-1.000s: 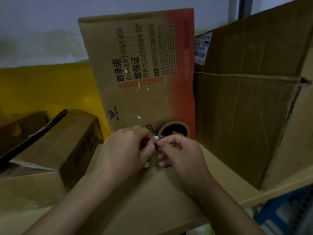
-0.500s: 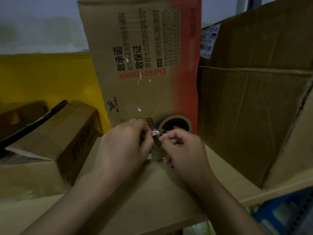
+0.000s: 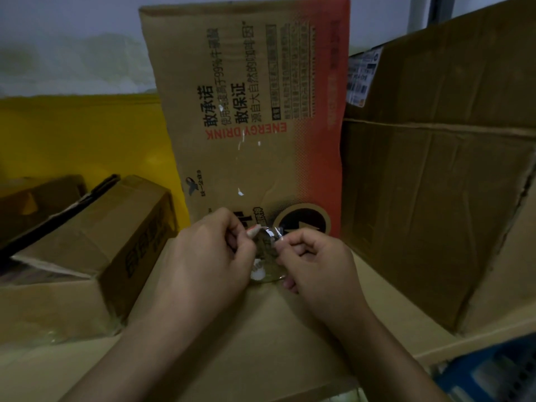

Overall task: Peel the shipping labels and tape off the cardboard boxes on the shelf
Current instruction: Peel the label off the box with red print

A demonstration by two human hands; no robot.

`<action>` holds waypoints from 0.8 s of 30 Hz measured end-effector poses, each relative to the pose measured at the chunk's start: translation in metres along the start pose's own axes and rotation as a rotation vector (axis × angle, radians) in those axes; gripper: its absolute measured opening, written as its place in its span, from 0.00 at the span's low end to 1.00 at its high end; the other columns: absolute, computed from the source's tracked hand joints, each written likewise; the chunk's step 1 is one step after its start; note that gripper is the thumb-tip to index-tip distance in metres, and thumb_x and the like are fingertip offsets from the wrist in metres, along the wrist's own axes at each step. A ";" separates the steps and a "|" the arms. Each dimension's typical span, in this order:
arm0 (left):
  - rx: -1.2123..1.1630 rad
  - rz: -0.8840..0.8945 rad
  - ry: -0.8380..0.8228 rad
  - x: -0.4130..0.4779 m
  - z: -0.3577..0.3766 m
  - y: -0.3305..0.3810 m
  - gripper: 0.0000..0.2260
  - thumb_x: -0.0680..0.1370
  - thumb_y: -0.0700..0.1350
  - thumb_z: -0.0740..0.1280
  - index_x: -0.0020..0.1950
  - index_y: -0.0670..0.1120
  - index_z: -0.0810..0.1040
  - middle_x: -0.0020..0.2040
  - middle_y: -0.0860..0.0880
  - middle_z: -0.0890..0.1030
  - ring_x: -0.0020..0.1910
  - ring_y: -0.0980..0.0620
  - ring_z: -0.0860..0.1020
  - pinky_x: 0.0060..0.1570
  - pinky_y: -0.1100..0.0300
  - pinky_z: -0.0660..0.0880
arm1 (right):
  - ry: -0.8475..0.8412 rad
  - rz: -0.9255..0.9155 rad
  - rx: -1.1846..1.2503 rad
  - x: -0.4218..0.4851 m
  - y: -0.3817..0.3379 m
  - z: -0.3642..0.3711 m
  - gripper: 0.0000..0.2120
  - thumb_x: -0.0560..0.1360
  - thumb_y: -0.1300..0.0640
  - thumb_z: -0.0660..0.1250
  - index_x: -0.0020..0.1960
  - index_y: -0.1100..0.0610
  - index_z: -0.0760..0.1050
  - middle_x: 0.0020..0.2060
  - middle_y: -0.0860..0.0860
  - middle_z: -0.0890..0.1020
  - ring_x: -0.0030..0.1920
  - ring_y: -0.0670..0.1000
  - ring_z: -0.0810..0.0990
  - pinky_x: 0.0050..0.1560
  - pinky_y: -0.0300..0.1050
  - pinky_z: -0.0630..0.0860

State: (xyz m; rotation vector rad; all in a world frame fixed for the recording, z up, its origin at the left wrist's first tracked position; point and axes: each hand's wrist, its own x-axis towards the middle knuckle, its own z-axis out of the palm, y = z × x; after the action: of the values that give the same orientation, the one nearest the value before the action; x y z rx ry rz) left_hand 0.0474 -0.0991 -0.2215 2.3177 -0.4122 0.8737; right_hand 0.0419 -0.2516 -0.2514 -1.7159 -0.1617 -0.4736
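Since the earlier frame the left hand and right hand have drawn slightly apart. Each pinches one edge of the crumpled tape between them, just above the flat cardboard. It seems light, limp and sticky, so the edges are best to grip. Behind, the energy-drink box stands upright.

upright box: red "ENERGY DRINK" upside down | black "敢承诺", "敢保证" sideways | shipping label: print illegible
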 end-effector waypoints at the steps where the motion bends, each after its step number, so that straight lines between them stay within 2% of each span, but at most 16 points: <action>1: -0.029 -0.038 -0.005 -0.001 0.000 -0.001 0.06 0.76 0.46 0.67 0.39 0.52 0.75 0.31 0.55 0.77 0.31 0.56 0.76 0.30 0.52 0.76 | 0.005 0.000 -0.001 0.000 0.000 0.000 0.07 0.76 0.61 0.69 0.40 0.53 0.79 0.31 0.54 0.81 0.24 0.45 0.76 0.24 0.35 0.71; 4: -0.082 -0.099 -0.015 -0.005 -0.002 -0.001 0.07 0.75 0.51 0.65 0.38 0.51 0.75 0.30 0.55 0.78 0.33 0.58 0.77 0.29 0.54 0.76 | 0.013 -0.003 -0.020 0.000 0.000 0.001 0.07 0.77 0.59 0.69 0.40 0.53 0.79 0.31 0.52 0.81 0.24 0.44 0.76 0.25 0.36 0.72; 9: -0.123 -0.153 -0.033 -0.012 -0.009 -0.005 0.10 0.73 0.55 0.62 0.38 0.51 0.75 0.31 0.53 0.79 0.33 0.56 0.77 0.31 0.46 0.78 | 0.018 -0.031 -0.028 -0.002 -0.001 0.001 0.07 0.77 0.59 0.68 0.41 0.53 0.79 0.31 0.53 0.81 0.24 0.45 0.76 0.25 0.37 0.73; 12: -0.135 -0.153 -0.053 -0.015 -0.011 -0.006 0.13 0.73 0.58 0.61 0.37 0.50 0.73 0.31 0.52 0.79 0.28 0.53 0.76 0.30 0.44 0.76 | 0.051 -0.042 -0.074 -0.002 0.002 0.001 0.04 0.76 0.59 0.69 0.44 0.52 0.77 0.33 0.51 0.80 0.27 0.48 0.78 0.28 0.43 0.78; 14: -0.149 -0.150 -0.066 -0.016 -0.013 -0.008 0.13 0.74 0.58 0.61 0.37 0.50 0.73 0.31 0.51 0.79 0.27 0.52 0.75 0.29 0.42 0.75 | 0.117 -0.111 -0.200 -0.002 0.004 0.002 0.07 0.75 0.59 0.70 0.48 0.49 0.73 0.35 0.47 0.79 0.29 0.46 0.78 0.32 0.48 0.79; 17: -0.178 -0.128 -0.109 -0.018 -0.018 -0.009 0.15 0.74 0.60 0.61 0.38 0.49 0.73 0.32 0.51 0.80 0.29 0.52 0.77 0.30 0.44 0.76 | 0.182 -0.365 -0.455 -0.003 0.002 0.003 0.10 0.74 0.61 0.69 0.50 0.49 0.73 0.44 0.43 0.76 0.37 0.44 0.76 0.37 0.45 0.77; 19: -0.201 -0.126 -0.123 -0.019 -0.020 -0.009 0.16 0.73 0.61 0.60 0.38 0.49 0.74 0.33 0.51 0.80 0.30 0.52 0.78 0.31 0.45 0.77 | 0.154 -0.494 -0.594 -0.004 0.001 0.003 0.08 0.74 0.61 0.69 0.51 0.51 0.78 0.47 0.44 0.74 0.40 0.42 0.75 0.37 0.39 0.75; 20: -0.210 -0.127 -0.125 -0.019 -0.021 -0.009 0.15 0.73 0.60 0.60 0.38 0.49 0.74 0.33 0.51 0.80 0.31 0.52 0.78 0.32 0.45 0.77 | 0.126 -0.497 -0.635 -0.005 0.000 0.003 0.08 0.74 0.60 0.69 0.52 0.52 0.79 0.48 0.43 0.73 0.41 0.41 0.74 0.38 0.36 0.73; 22: -0.226 -0.126 -0.134 -0.019 -0.024 -0.008 0.12 0.73 0.57 0.61 0.39 0.49 0.75 0.33 0.53 0.80 0.32 0.52 0.79 0.34 0.47 0.78 | 0.038 -0.443 -0.663 -0.009 -0.003 0.001 0.12 0.75 0.54 0.69 0.59 0.50 0.79 0.50 0.42 0.72 0.44 0.39 0.72 0.42 0.33 0.71; 24: -0.268 -0.129 -0.179 -0.017 -0.025 -0.010 0.08 0.77 0.51 0.63 0.40 0.50 0.76 0.35 0.55 0.81 0.34 0.54 0.79 0.35 0.54 0.78 | -0.037 -0.371 -0.653 -0.015 -0.007 -0.001 0.17 0.76 0.50 0.67 0.65 0.46 0.75 0.52 0.39 0.70 0.48 0.38 0.72 0.47 0.37 0.73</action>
State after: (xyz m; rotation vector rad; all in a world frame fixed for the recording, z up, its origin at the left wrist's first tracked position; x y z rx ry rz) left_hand 0.0275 -0.0748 -0.2228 2.1525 -0.4214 0.5164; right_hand 0.0257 -0.2490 -0.2512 -2.3477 -0.3883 -0.8324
